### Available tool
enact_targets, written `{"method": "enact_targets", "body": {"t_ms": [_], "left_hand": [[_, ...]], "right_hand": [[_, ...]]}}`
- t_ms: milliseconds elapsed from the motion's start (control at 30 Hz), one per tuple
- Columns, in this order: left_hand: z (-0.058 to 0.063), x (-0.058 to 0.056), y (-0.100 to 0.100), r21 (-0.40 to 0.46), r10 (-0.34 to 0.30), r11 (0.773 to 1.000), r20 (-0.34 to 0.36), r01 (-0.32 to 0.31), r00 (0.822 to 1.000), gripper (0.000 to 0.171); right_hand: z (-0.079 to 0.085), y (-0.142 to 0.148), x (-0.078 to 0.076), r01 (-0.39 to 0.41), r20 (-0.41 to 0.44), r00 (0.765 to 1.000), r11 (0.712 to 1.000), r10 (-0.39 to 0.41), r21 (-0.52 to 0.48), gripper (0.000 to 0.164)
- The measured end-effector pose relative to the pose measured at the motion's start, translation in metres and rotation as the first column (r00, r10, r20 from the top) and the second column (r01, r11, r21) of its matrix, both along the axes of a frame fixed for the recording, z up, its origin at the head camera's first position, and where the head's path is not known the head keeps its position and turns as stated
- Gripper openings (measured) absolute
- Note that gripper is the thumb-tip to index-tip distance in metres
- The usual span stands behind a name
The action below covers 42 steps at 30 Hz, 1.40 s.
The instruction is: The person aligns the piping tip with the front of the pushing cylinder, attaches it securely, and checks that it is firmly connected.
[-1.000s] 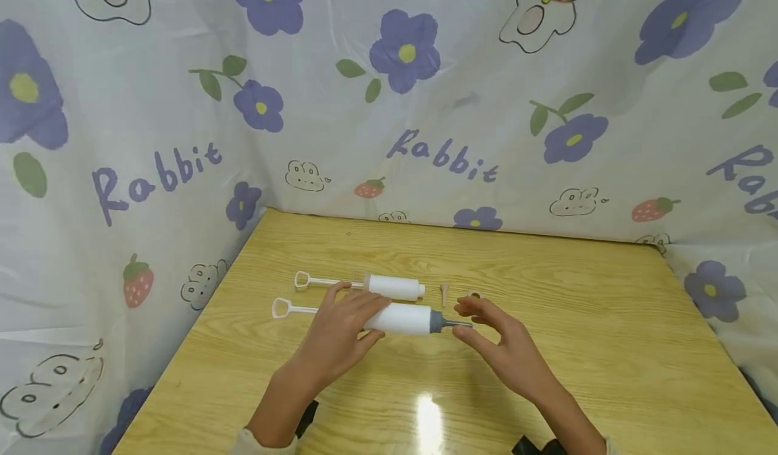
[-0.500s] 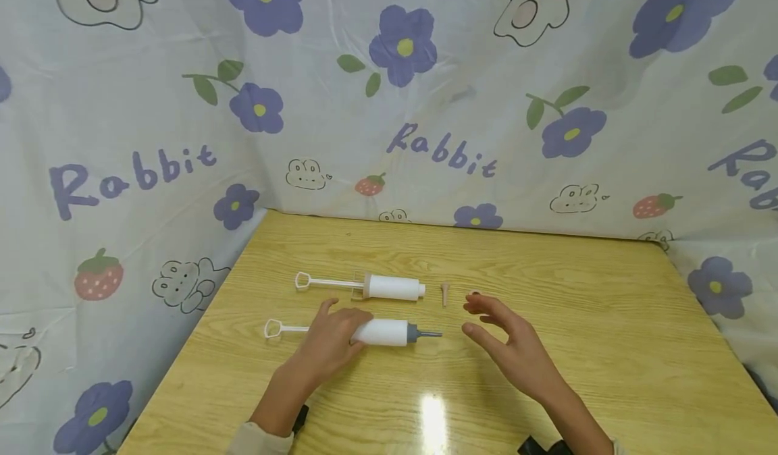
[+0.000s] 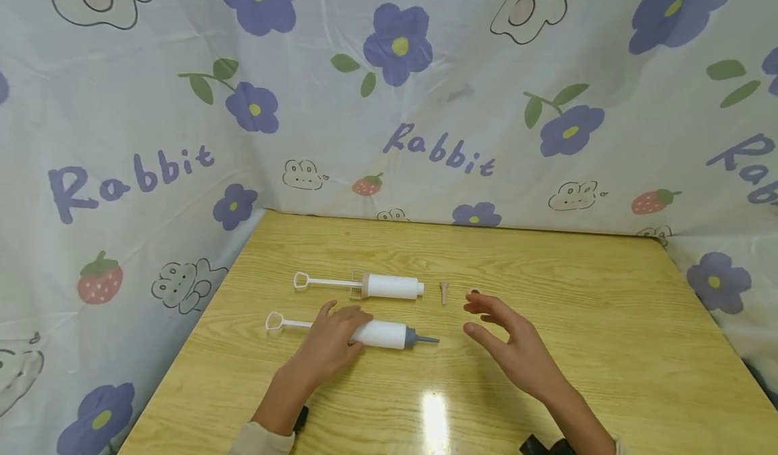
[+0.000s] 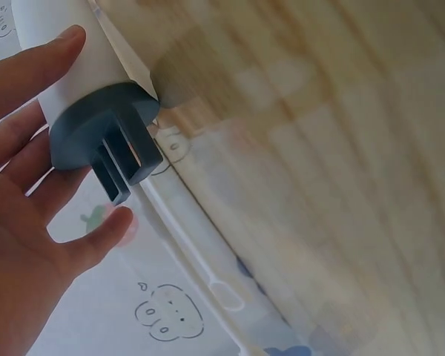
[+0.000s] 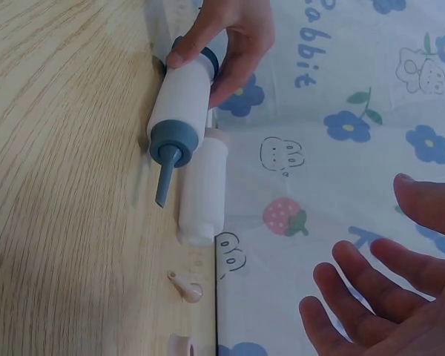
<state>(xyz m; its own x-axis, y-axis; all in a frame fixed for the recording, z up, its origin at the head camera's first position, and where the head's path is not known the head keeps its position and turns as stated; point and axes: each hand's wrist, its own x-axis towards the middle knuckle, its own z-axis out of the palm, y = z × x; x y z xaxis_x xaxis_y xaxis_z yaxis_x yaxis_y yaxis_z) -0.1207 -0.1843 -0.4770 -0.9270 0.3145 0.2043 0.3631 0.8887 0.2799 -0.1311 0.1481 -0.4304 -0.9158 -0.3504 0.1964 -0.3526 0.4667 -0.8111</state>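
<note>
My left hand [image 3: 335, 337] grips the rear of a white syringe [image 3: 383, 334] with a grey nozzle [image 3: 422, 339], low over the wooden table. In the left wrist view, fingers and thumb lie on both sides of its barrel [image 4: 67, 44], by a dark grey collar [image 4: 96, 122] with finger loops. A white plunger rod with a loop handle [image 3: 275, 321] extends leftward. My right hand [image 3: 516, 350] hovers right of the nozzle, holding nothing, its fingers apart and slightly bent. Behind lies a second white syringe [image 3: 392, 287] with a beige collar.
A small beige nozzle [image 3: 444, 293] lies right of the rear syringe. A beige ring-like piece [image 3: 474, 291] sits beyond my right fingertips, partly hidden. Patterned cloth [image 3: 425, 104] hangs along the table's back and left side. Light glares off the table [image 3: 434, 408] in front.
My left hand has drawn the grey-nozzled syringe leftward and toward me, away from my right hand. The right hand, earlier around the nozzle tip, now stands apart from it. Little differs since half a second ago.
</note>
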Motion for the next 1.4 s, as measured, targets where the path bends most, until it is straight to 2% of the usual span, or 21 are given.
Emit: {"method": "enact_targets", "body": {"t_ms": [167,333,500,600,800,933,1067,1167,1400], "left_hand": [[0.004,-0.004,0.003,0.028,-0.011,1.000,0.011,0.011,1.000,0.049],[0.013,-0.007,0.006,0.015,-0.045,0.999,0.017,0.044,0.999,0.053],[0.035,-0.013,0.009,0.005,-0.121,0.993,-0.016,0.122,0.992,0.061],[0.052,-0.022,0.011,0.021,-0.186,0.982,-0.025,0.187,0.982,0.062],[0.084,-0.052,0.021,0.120,-0.326,0.941,0.079,0.316,0.942,0.064],[0.095,-0.078,0.033,0.154,-0.381,0.920,0.145,0.360,0.913,0.062],[0.095,-0.105,0.045,0.194,-0.401,0.911,0.216,0.363,0.890,0.057],[0.093,-0.121,0.053,0.202,-0.398,0.914,0.276,0.352,0.875,0.057],[0.083,-0.144,0.069,0.158,-0.391,0.920,0.348,0.358,0.852,0.053]], "right_hand": [[0.005,0.005,-0.001,0.010,-0.015,1.000,1.000,-0.010,0.008,0.045],[0.012,0.014,-0.003,0.033,-0.029,0.999,0.999,-0.032,0.029,0.044],[0.016,0.028,-0.008,0.074,-0.029,0.997,0.995,-0.072,0.067,0.046],[0.017,0.039,-0.012,0.074,-0.034,0.997,0.993,-0.072,0.091,0.049],[0.016,0.058,-0.026,0.051,-0.034,0.998,0.992,-0.047,0.116,0.054],[0.017,0.063,-0.037,0.038,-0.029,0.999,0.992,-0.035,0.124,0.054],[0.016,0.062,-0.049,0.020,-0.020,1.000,0.991,-0.018,0.135,0.053],[0.014,0.061,-0.056,0.018,-0.017,1.000,0.990,-0.015,0.140,0.053],[0.005,0.053,-0.070,0.009,-0.009,1.000,0.986,-0.008,0.164,0.051]]}}
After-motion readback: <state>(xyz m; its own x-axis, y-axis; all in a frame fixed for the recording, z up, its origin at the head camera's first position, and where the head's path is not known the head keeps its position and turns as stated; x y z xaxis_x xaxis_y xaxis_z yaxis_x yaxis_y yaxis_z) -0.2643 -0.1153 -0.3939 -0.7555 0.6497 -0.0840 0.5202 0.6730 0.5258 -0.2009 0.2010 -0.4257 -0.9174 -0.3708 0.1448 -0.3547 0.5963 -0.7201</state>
